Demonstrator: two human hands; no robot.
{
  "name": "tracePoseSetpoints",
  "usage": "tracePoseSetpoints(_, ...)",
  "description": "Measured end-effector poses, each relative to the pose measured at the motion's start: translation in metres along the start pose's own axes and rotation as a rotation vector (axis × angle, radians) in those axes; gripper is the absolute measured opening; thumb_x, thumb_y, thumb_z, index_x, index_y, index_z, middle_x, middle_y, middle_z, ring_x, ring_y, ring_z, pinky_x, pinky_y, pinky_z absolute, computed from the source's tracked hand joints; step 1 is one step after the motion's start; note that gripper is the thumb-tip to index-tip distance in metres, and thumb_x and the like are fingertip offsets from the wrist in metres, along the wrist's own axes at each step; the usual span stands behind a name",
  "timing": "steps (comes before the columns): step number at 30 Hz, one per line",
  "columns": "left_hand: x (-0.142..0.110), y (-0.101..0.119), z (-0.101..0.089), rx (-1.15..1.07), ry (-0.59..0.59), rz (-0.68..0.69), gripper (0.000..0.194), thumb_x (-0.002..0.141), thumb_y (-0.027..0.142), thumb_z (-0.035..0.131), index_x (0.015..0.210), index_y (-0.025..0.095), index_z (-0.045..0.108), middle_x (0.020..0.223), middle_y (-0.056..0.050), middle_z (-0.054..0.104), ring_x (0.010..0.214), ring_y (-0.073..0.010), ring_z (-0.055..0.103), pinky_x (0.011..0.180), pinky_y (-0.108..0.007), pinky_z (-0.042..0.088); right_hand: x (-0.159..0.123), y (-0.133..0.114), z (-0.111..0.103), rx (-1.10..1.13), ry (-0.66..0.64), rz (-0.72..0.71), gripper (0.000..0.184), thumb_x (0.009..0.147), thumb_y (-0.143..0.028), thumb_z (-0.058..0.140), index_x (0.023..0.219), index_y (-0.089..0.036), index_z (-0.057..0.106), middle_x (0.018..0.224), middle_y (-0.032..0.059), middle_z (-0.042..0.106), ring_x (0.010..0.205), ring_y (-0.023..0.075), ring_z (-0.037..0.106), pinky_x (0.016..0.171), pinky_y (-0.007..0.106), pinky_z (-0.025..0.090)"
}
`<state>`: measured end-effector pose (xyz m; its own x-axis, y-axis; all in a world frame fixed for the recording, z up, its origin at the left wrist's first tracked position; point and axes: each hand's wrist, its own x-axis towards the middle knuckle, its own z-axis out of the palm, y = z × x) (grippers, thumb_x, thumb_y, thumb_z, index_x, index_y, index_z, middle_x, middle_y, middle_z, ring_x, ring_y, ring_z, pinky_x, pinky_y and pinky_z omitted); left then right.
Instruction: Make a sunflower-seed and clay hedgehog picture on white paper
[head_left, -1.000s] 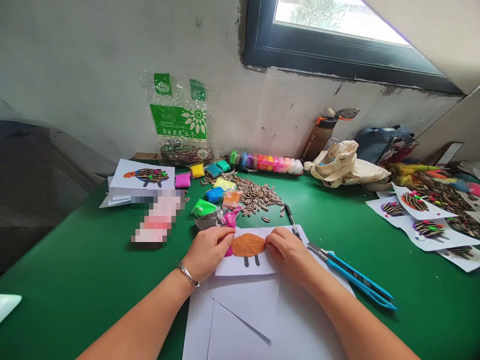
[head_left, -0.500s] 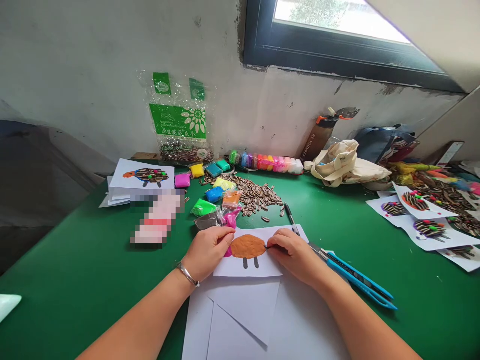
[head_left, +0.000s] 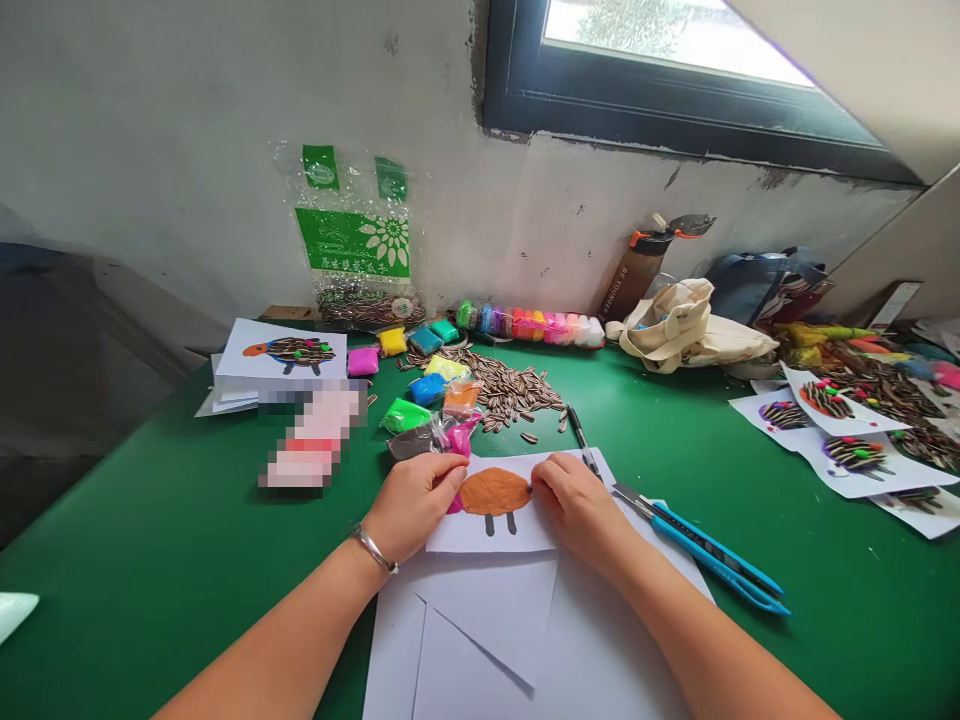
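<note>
At the left of the green table (head_left: 150,500), a stack of white paper (head_left: 232,400) lies under a printed picture of an animal with a seed-covered back (head_left: 281,350), and a pixelated patch (head_left: 315,440) just nearer hides whatever is there. Moving right, we see packets of modelling clay in magenta (head_left: 363,361), yellow (head_left: 391,341) and green (head_left: 405,416), while a clear bag with green print (head_left: 352,235) stands against the far wall. Our left hand (head_left: 416,505), with a metal bangle (head_left: 373,549) at the wrist, curls narrowly on a white paper sheet (head_left: 491,530) at the left end of an orange-brown clay oval (head_left: 495,491). The oval sits on that sheet above two dark drawn legs, and the sheet lies on larger white paper (head_left: 480,640). Our right hand (head_left: 574,505) curls narrowly at the oval's right end, and we cannot tell whether either hand pinches anything small. Beyond lies a heap of sunflower seeds (head_left: 510,392), with a pen (head_left: 579,435) at its near right. A blue utility knife (head_left: 701,545) lies just beside our right hand, and more seed-covered pictures (head_left: 825,420) spread across the far right.
</note>
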<state>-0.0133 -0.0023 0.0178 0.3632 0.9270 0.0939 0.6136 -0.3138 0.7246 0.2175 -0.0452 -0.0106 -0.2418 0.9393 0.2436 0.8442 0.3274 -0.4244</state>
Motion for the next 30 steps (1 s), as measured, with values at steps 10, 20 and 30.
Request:
tracePoseSetpoints(10, 0.0, 0.0, 0.0, -0.001, 0.0, -0.001, 0.026, 0.084, 0.031, 0.049, 0.095, 0.024, 0.072, 0.097, 0.001, 0.072, 0.09, -0.0178, 0.066, 0.081, -0.026, 0.05, 0.0, 0.004, -0.007, 0.181, -0.002, 0.021, 0.016, 0.084, -0.01, 0.05, 0.085, -0.021, 0.062, 0.086, 0.0042, 0.06, 0.081, 0.017, 0.054, 0.072, 0.029, 0.044)
tracePoseSetpoints(20, 0.001, 0.001, 0.0, 0.0, 0.003, 0.001, 0.026, 0.084, 0.03, 0.049, 0.096, 0.023, 0.071, 0.097, 0.001, 0.072, 0.089, -0.0171, 0.066, 0.08, -0.025, 0.05, -0.001, -0.002, -0.002, -0.024, -0.04, -0.125, 0.022, 0.089, -0.01, 0.041, 0.081, -0.016, 0.061, 0.083, 0.0075, 0.057, 0.077, 0.0176, 0.049, 0.07, 0.031, 0.042)
tracePoseSetpoints(30, 0.001, -0.002, 0.001, 0.003, -0.001, 0.013, 0.026, 0.085, 0.029, 0.049, 0.096, 0.022, 0.071, 0.097, 0.001, 0.072, 0.089, -0.0168, 0.065, 0.08, -0.025, 0.049, -0.006, -0.002, -0.023, 0.179, -0.161, 0.001, 0.016, 0.089, -0.012, 0.044, 0.083, -0.019, 0.056, 0.085, 0.0036, 0.057, 0.081, 0.0165, 0.05, 0.07, 0.028, 0.042)
